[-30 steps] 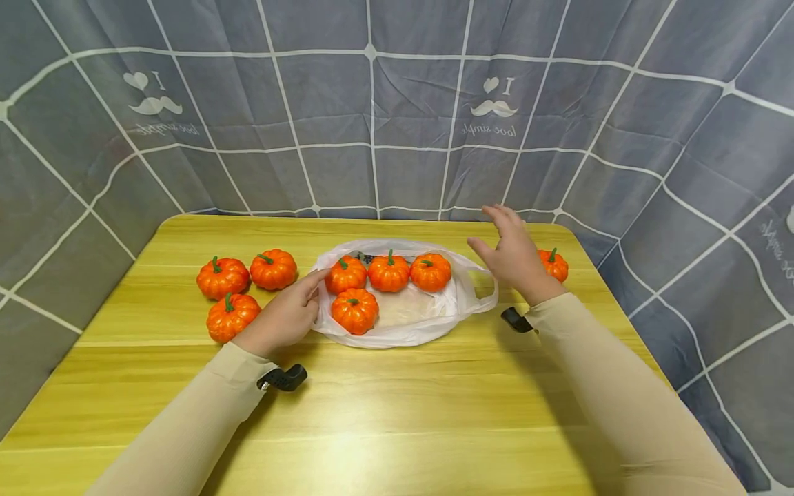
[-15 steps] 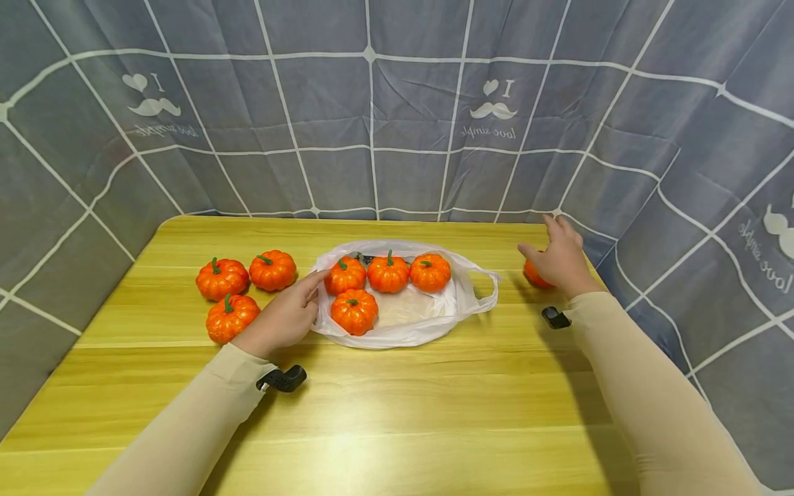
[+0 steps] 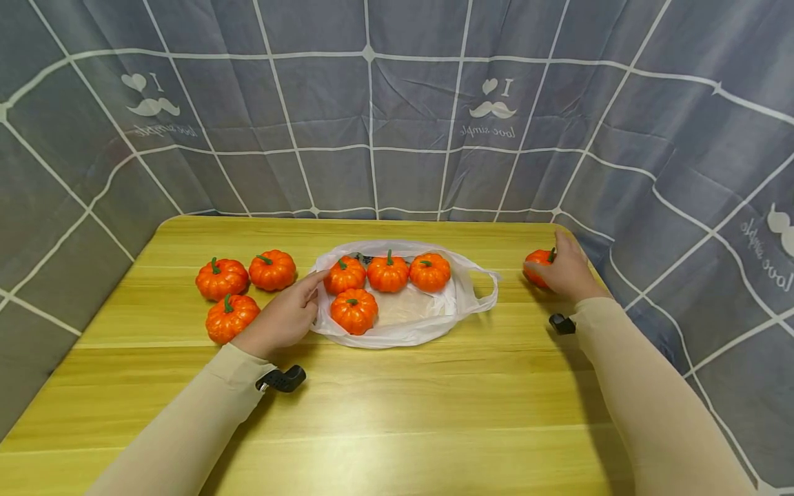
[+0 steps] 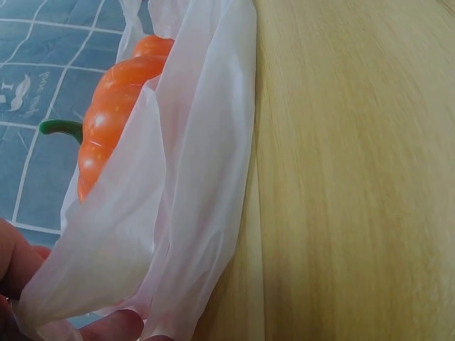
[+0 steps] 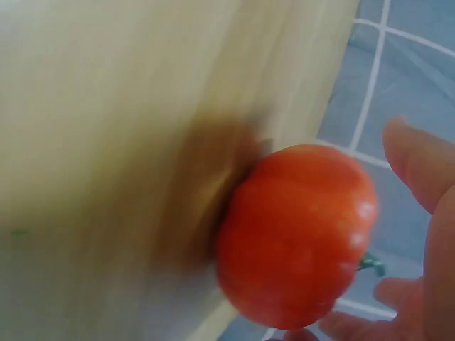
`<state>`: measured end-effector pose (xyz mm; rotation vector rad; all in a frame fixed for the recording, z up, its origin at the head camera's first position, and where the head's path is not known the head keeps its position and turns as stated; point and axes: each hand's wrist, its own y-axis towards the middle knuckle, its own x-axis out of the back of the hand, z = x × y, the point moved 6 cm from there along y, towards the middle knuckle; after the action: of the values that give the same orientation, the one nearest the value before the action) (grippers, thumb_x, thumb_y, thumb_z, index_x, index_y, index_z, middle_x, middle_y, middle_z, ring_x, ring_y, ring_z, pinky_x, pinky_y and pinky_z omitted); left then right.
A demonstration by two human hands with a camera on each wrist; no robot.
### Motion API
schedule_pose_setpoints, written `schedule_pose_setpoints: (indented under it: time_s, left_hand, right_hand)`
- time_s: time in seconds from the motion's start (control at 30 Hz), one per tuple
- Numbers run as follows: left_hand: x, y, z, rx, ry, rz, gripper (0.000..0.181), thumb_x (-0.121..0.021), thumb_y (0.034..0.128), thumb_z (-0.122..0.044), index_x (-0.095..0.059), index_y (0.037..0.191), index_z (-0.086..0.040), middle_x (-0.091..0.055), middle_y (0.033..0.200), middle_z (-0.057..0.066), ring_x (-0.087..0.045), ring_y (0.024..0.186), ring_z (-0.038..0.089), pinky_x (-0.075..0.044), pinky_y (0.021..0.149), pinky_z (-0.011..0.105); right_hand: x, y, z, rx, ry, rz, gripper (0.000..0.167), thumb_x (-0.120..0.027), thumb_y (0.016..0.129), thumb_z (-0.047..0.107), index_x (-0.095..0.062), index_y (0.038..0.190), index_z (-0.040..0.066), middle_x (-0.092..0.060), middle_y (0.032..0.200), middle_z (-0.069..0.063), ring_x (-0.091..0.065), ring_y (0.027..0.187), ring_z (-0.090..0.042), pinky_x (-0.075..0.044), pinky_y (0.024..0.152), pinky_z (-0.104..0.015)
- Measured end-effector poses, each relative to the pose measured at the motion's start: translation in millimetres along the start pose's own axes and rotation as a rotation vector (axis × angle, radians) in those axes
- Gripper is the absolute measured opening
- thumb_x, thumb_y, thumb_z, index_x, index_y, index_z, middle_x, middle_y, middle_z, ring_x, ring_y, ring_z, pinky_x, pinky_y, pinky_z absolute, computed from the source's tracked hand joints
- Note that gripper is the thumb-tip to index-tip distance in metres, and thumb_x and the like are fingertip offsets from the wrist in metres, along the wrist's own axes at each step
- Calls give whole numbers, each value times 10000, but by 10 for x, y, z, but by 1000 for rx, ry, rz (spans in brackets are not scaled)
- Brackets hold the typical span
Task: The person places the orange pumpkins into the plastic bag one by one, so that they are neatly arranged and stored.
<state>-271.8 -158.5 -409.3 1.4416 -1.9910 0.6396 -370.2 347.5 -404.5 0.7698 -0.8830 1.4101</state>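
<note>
In the head view my left hand [image 3: 287, 315] is at the left rim of a white plastic bag [image 3: 403, 337]. The left wrist view shows its thumb and fingers pinching the thin film of the bag [image 4: 192, 142]. Inside the bag sit several small orange pumpkins, one of them the front pumpkin [image 3: 354, 311]. My right hand [image 3: 571, 271] is around the right side of a lone pumpkin [image 3: 537, 265] on the table. In the right wrist view the thumb [image 5: 419, 160] stands apart from this pumpkin [image 5: 295, 234]; some fingertips reach its far side, contact unclear.
Three more pumpkins stand left of the bag: a back-left pumpkin [image 3: 221, 279], a back-right pumpkin [image 3: 273, 269] and a front pumpkin [image 3: 231, 320]. The wooden table [image 3: 397, 420] ends at a grey checked curtain [image 3: 409, 110]. A bag handle [image 3: 486, 289] lies toward the right.
My right hand has moved right from beside the bag and come down around the lone pumpkin, which it partly covers. The left hand and the bag have stayed put.
</note>
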Motion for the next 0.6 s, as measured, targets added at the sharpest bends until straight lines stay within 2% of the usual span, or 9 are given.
schedule_pose_setpoints:
  time_s: [0.17,0.4,0.6]
  left_hand:
    - [-6,-1,-15,8,7,2,620,-390,1040,-31,-333,1655,-91,-306,1709,216,-303,1581,416,-276,1276,608]
    - [-8,13,-16,19,13,0,619,-387,1046,-46,-326,1660,-103,-300,1715,203,-288,1591,400,-268,1284,596]
    - [-18,11,-4,23,18,3,620,-386,1048,-59,-321,1663,-111,-295,1718,196,-279,1596,391,-266,1289,587]
  right_hand:
    - [-94,16,-135,-54,27,44,1189,-704,967,478,105,1636,-79,-183,1621,-446,-324,1434,-615,-303,1212,-715]
    - [-152,-17,-177,-55,41,76,1037,-659,999,452,-78,1604,-158,-362,1520,-426,-449,1344,-569,-380,1188,-666]
    - [-191,2,-235,-58,54,83,1038,-667,996,463,-97,1602,-156,-396,1496,-418,-477,1313,-551,-398,1172,-658]
